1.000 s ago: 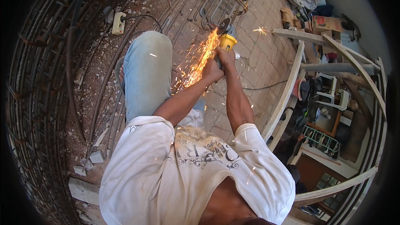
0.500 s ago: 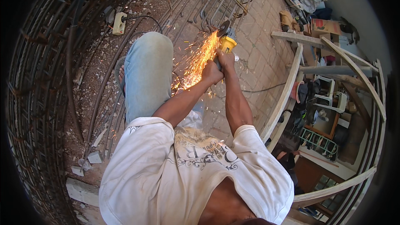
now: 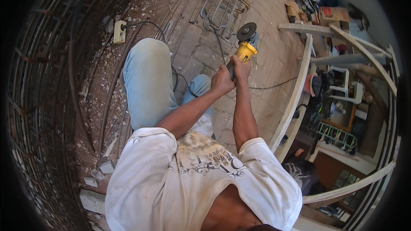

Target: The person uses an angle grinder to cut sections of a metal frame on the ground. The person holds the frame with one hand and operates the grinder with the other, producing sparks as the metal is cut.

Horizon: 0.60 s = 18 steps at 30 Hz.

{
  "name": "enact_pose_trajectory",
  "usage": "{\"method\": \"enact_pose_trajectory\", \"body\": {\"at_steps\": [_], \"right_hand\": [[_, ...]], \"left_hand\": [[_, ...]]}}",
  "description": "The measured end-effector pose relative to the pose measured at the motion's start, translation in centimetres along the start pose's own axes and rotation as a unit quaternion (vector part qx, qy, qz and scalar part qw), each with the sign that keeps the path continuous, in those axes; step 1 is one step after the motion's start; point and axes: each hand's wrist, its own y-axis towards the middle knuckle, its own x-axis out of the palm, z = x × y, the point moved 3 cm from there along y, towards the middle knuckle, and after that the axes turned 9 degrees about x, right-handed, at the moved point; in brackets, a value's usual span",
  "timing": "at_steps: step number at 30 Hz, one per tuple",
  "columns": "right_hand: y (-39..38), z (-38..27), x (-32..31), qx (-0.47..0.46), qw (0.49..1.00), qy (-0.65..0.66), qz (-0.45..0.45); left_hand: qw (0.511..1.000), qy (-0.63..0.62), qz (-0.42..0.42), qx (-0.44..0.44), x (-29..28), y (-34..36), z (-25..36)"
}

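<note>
Both my hands grip a yellow and grey angle grinder, held up over the paving in front of me. My left hand is wrapped round the dark rear end of its body. Just ahead of it, my right hand is closed round the body behind the yellow head. The grinder's dark cutting disc points away from me and touches nothing. Beyond it, to the left, lie bent steel rebar stirrups. No sparks show.
A tall stack of rebar mesh stands along the left. A pale extension socket lies on the gravel with a black cable plugged in. Wooden poles form a frame at the right, with chairs and boxes behind it.
The stream of sparks has stopped. Both hands have drawn the grinder back and to the right, so its disc has come away from the rebar stirrups.
</note>
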Motion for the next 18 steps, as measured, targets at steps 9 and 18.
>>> {"method": "enact_pose_trajectory", "body": {"at_steps": [9, 18], "right_hand": [[-2.3, 4.9, 3.0, 0.099, 0.991, -0.082, 0.022], [0.0, 3.6, 7.6, 0.097, 0.988, -0.117, 0.02]], "left_hand": [[0.998, 0.053, -0.019, -0.039, -1.9, -3.4, -2.3], [0.993, 0.071, -0.007, -0.094, -4.1, 0.1, -4.9]]}}
